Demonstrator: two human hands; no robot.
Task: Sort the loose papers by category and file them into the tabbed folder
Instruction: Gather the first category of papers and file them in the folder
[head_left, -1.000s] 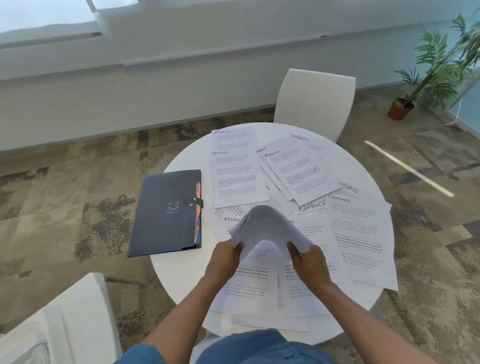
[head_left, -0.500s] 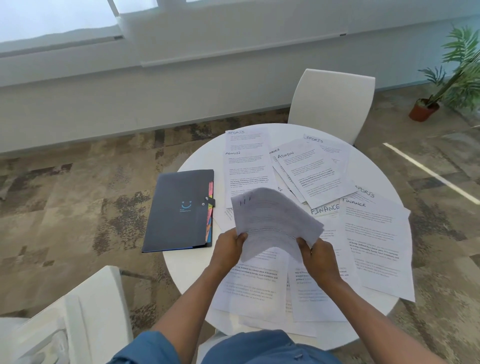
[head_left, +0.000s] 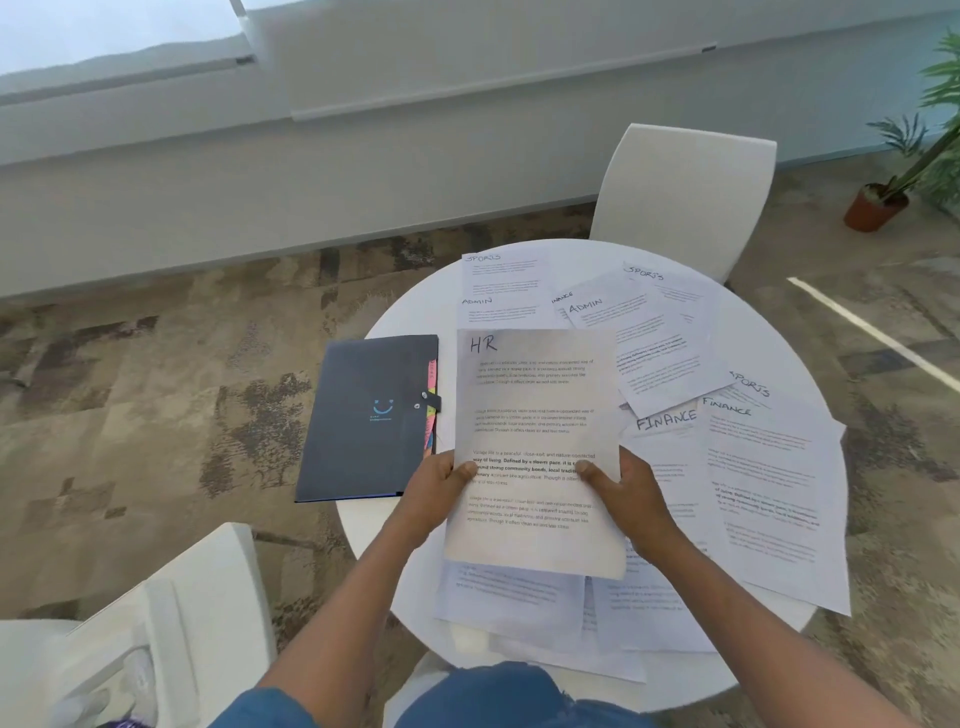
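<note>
I hold a printed sheet headed "HR" (head_left: 535, 415) upright over the table, face toward me. My left hand (head_left: 439, 491) grips its left edge and my right hand (head_left: 621, 491) its right edge, thumbs on the front. A dark closed tabbed folder (head_left: 366, 415) with coloured tabs along its right side lies at the table's left edge, partly overhanging it. Loose papers cover the round white table (head_left: 779, 332): sheets headed "ADMIN" (head_left: 639, 343), "SPORTS" (head_left: 501, 273) and "FINANCE" (head_left: 769, 493), overlapping one another.
A white chair (head_left: 685, 197) stands behind the table and another white chair (head_left: 156, 629) at the lower left. A potted plant (head_left: 883, 202) stands on the carpet at the right. More sheets (head_left: 514, 597) lie under the held one near the front edge.
The sheet was curled and bent between my hands; now it is flattened and turned face up, showing the heading "HR". The view has shifted to the left.
</note>
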